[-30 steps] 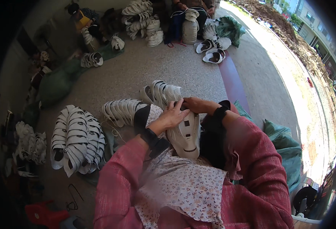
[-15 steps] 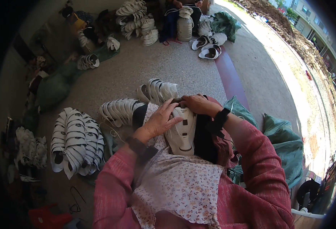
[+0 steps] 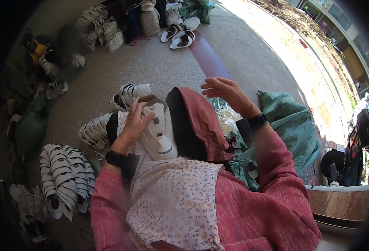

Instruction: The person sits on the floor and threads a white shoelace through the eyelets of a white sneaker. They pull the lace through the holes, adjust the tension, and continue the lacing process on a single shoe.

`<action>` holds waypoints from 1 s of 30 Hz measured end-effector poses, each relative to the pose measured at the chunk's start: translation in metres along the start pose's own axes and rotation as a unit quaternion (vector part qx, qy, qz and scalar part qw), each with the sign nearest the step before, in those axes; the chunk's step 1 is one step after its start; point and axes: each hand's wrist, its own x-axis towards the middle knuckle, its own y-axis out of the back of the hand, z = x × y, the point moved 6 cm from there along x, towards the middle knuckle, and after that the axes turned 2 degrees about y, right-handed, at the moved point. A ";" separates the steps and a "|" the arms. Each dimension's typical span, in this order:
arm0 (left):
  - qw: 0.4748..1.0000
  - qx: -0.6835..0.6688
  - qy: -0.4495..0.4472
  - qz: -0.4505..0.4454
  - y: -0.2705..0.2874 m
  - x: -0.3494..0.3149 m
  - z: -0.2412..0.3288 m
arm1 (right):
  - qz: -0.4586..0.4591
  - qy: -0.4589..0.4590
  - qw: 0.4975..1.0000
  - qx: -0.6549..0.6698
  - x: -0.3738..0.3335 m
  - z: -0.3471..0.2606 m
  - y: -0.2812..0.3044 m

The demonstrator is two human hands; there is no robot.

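A white shoe upper lies across my lap with its toe toward me, a dark strip of eyelet openings along its middle. My left hand rests against its left side, fingers spread, thumb over the upper. Off to the right, my right hand is in the air with fingers stretched out and nothing in them. Below that hand, a tangle of white laces shows at the mouth of a green sack. Between upper and laces is my knee in red cloth, with black fabric beside it.
Stacks of nested white uppers stand at my left and beyond my left knee. A large green sack lies to the right. Finished-looking shoes and a bound stack are farther off. A purple stripe crosses the floor.
My right hand has left the upper's far end and moved right, over the laces. My left hand stays on the upper. The view has swung to the right.
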 end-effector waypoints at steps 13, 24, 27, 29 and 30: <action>0.966 -0.237 0.087 -0.060 0.004 0.000 0.017 | 0.381 -0.217 0.884 0.164 -0.193 0.228 0.238; 0.948 0.238 -0.199 -0.066 -0.011 0.010 0.160 | -0.030 -0.002 0.970 -0.242 -0.127 0.094 -0.028; 0.944 0.253 -0.181 -0.110 -0.027 0.028 0.136 | 0.038 -0.067 0.994 -0.083 -0.115 0.107 0.020; 0.931 0.308 -0.133 -0.144 -0.026 0.029 0.112 | 0.071 -0.048 0.990 0.109 -0.098 0.034 0.018; 0.926 0.322 -0.106 -0.163 -0.026 0.027 0.095 | 0.078 -0.010 0.995 0.065 -0.093 -0.009 0.010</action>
